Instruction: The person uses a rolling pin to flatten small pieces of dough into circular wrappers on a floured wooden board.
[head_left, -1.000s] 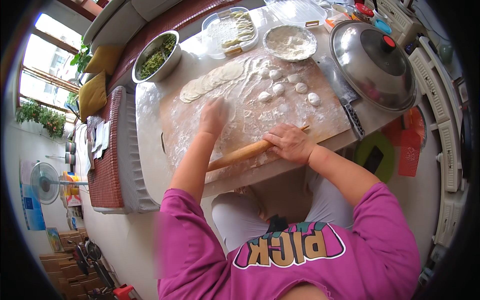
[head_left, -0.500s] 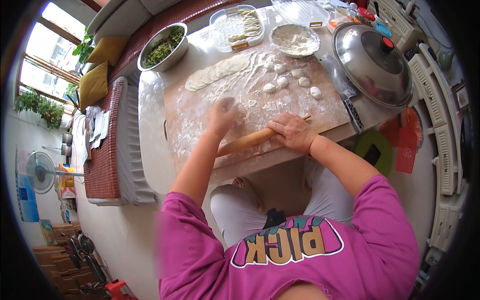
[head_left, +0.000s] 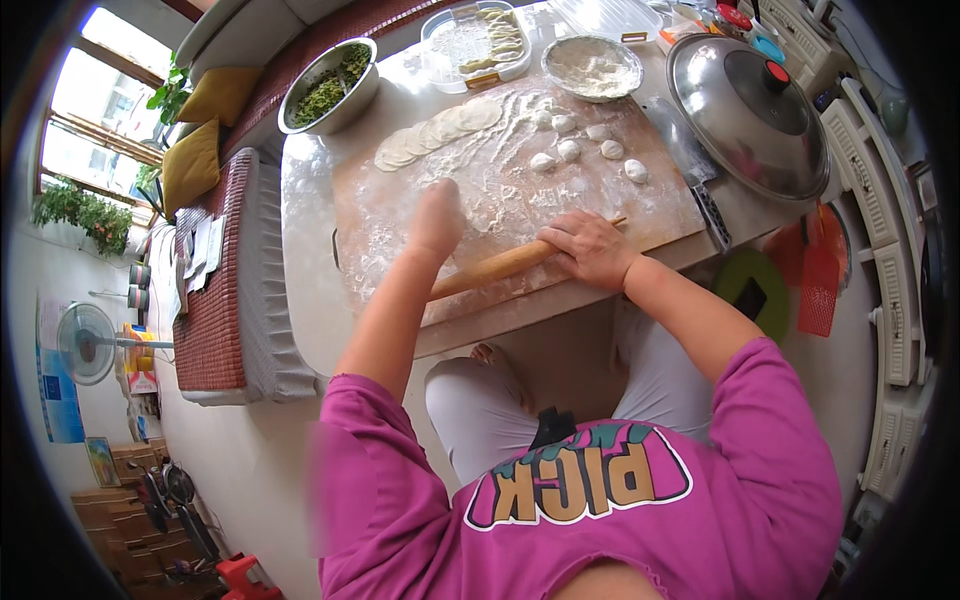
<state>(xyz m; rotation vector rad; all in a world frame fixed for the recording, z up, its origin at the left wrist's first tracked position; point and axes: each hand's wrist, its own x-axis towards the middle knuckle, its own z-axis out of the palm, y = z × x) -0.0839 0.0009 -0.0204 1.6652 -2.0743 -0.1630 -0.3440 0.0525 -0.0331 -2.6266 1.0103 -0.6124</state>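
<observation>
Slightly leftward now, the blurred left hand [head_left: 438, 218] is over the flour-dusted, brown board [head_left: 655, 215]; its grip cannot be told. Clamped on the tan wooden rolling pin [head_left: 495, 267] near the board's close edge, the right hand [head_left: 594, 250] seemingly steadies it. Beyond, round white dough lumps [head_left: 569, 150] sit spaced, probably against sticking; flat pale dough discs [head_left: 437, 134] overlap, presumably saving room.

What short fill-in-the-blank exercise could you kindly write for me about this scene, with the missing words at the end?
1. The hand on the wooden rolling pin is the person's ____ one.
2. The overlapping dough wrappers lie on a flour-dusted ____.
3. The chopped filling in the metal bowl is mostly ____ in colour.
4. The knob on the domed lid has a ____ top.

Missing words: right; board; green; red.
</observation>
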